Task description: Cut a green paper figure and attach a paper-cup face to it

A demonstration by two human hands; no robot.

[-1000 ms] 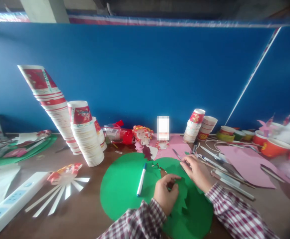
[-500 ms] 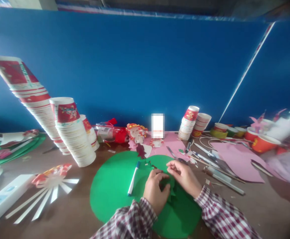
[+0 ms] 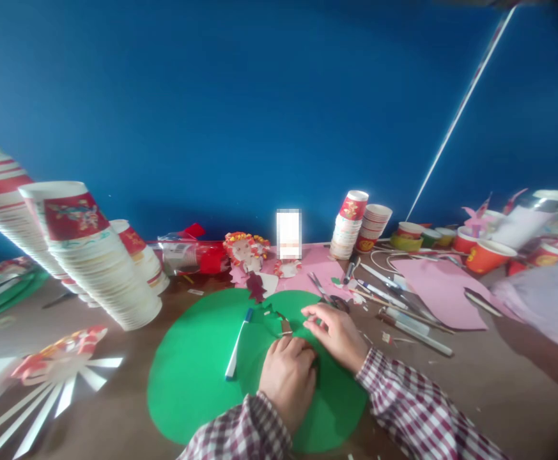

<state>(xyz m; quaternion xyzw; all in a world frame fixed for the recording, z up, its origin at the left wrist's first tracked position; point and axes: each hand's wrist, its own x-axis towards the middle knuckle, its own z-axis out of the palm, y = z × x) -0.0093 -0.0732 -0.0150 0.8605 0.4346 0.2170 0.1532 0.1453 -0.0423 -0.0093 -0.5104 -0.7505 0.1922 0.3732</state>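
Note:
My left hand (image 3: 288,377) and my right hand (image 3: 337,332) meet over a large green paper circle (image 3: 197,377) on the brown table. The left hand's fingers are curled around a small green paper cut-out, which the two hands almost fully hide. My right hand pinches the same piece from the right, its fingertips near a notch cut in the circle's far edge. A white marker with a blue cap (image 3: 237,345) lies on the circle, left of my hands. Scissors (image 3: 324,295) lie just beyond my right hand.
Tall leaning stacks of red-and-white paper cups (image 3: 101,281) stand at left, a smaller stack (image 3: 350,223) at the back. Pens and sticks (image 3: 403,316), a pink sheet (image 3: 444,291) and red bowls (image 3: 487,255) fill the right. A fan-cut cup (image 3: 62,358) lies front left.
My right hand came back from the scissors area to join the left hand on the green cut-out. The view dipped and shifted, so the table things sit further left.

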